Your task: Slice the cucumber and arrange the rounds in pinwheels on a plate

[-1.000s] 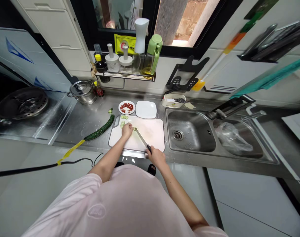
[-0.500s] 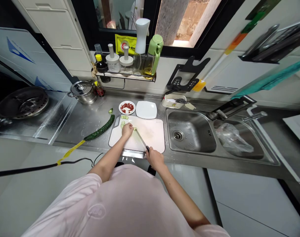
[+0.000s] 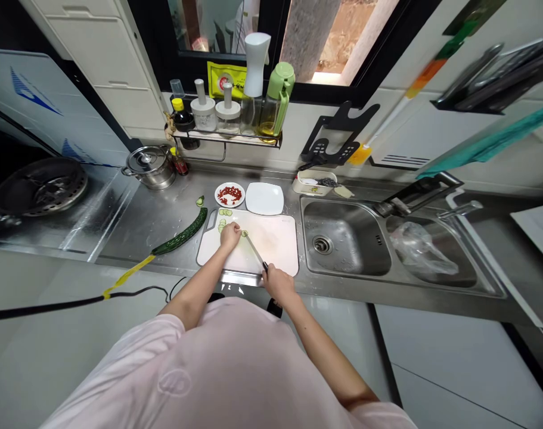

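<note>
A white cutting board (image 3: pixel 275 250) lies on the steel counter. My right hand (image 3: pixel 279 285) is closed on the black handle of a knife (image 3: pixel 256 250), whose blade tip points up-left. At that tip is a small pale-green slice (image 3: pixel 244 233). My left hand (image 3: pixel 230 236) rests on the board beside it, fingers together; what they hold, if anything, is too small to name. Several cucumber slices (image 3: pixel 225 212) lie at the board's upper left. Left of the board is a long dark green cucumber (image 3: pixel 182 233), with a cut end piece (image 3: pixel 200 201) above it.
Behind the board stand a plate of chopped red pieces (image 3: pixel 230 201) and a white square plate (image 3: pixel 264 199). A lidded pot (image 3: pixel 150 167) is at the back left. To the right is a sink (image 3: pixel 347 238); a bottle shelf (image 3: pixel 229 138) hangs above.
My right hand and the knife handle have shifted very slightly left. My left hand stays in the same place.
</note>
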A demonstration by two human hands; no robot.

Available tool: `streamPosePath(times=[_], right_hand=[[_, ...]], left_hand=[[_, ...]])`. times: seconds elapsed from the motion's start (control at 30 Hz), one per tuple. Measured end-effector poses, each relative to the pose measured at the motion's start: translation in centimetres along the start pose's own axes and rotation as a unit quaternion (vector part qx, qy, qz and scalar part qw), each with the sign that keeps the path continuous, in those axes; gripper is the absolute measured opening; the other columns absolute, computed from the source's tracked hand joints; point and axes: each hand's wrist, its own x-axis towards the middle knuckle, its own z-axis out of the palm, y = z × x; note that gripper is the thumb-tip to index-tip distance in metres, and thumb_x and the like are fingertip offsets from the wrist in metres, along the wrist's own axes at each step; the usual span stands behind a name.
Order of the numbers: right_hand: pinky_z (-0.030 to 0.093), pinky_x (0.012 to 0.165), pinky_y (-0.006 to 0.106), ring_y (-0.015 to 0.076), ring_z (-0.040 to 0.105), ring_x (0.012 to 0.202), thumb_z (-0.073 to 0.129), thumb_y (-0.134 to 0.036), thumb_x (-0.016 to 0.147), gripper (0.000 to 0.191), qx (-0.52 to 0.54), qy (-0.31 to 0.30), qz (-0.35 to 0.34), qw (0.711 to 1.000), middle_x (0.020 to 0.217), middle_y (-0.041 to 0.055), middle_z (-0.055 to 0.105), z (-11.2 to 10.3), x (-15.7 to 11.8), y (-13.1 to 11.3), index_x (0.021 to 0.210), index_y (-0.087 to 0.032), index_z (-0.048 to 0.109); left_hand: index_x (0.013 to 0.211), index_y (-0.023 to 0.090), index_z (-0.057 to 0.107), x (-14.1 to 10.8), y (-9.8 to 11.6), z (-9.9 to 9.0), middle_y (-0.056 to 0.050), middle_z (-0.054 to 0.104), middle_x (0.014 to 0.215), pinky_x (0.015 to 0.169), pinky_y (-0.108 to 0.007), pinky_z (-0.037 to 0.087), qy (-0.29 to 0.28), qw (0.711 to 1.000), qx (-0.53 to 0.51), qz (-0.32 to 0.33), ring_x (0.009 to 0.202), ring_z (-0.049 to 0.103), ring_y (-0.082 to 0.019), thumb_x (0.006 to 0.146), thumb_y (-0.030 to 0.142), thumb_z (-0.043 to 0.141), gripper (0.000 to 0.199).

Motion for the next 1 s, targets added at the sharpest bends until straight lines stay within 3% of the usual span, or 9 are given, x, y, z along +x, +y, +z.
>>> streamPosePath(times=[1.0], right_hand=[[0.044,0.080,0.035,0.0261,0.064,0.099,0.032,-0.036,0.095,0.036,0.003,-0.023,-0.005,1.000,0.103,0.0164,0.068,-1.6,0.7,0.0,0.111,-0.014,0.056]], left_hand=[[0.091,0.021,0.065,-0.2,0.2,-0.3,-0.003,0.068,0.086,0.078,-0.027,0.043,-0.001,1.000,-0.004,0.000,0.087,0.061,-0.018,0.076,0.020,0.058,0.016]])
